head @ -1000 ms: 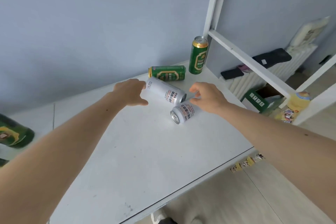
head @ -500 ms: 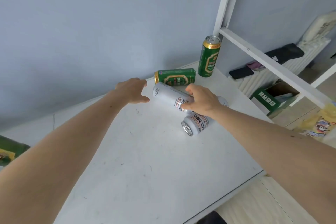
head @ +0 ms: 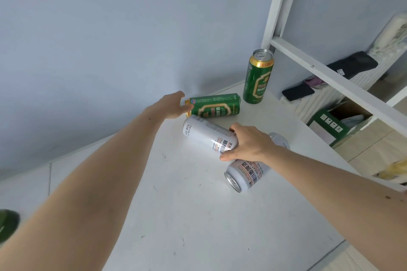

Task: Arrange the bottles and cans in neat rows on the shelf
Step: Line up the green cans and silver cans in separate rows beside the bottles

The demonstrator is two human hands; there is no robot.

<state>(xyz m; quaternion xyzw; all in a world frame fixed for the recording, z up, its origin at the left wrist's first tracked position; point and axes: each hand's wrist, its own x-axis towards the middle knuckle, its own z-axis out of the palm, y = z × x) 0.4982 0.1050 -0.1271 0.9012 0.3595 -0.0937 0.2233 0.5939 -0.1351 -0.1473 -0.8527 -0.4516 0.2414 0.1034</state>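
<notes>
Since the earlier frame the left hand [head: 170,105] has gone past the white can and now reaches the lying green beer can [head: 214,105], its fingers spread and just touching that can's gold-rimmed end; the right hand [head: 246,144] keeps its place, fingers and thumb curled round the right end of the upper white can [head: 206,134], which lies on its side on the white shelf top [head: 198,226]; the left part of that can juts out beyond the grip, toward the left hand. A second white can [head: 244,174] lies on its side just under the right wrist, its open-looking rim facing the camera. An upright green beer can [head: 257,77] stands by the white shelf post [head: 279,0], apart from both hands. The white cans carry Chinese characters and the words "WHEAT BEER"; one shows "CRAFT"; the green cans bear a gold-framed crest, its lettering too small to read. At the far left edge a dark green object [head: 7,224] shows, blurred.
</notes>
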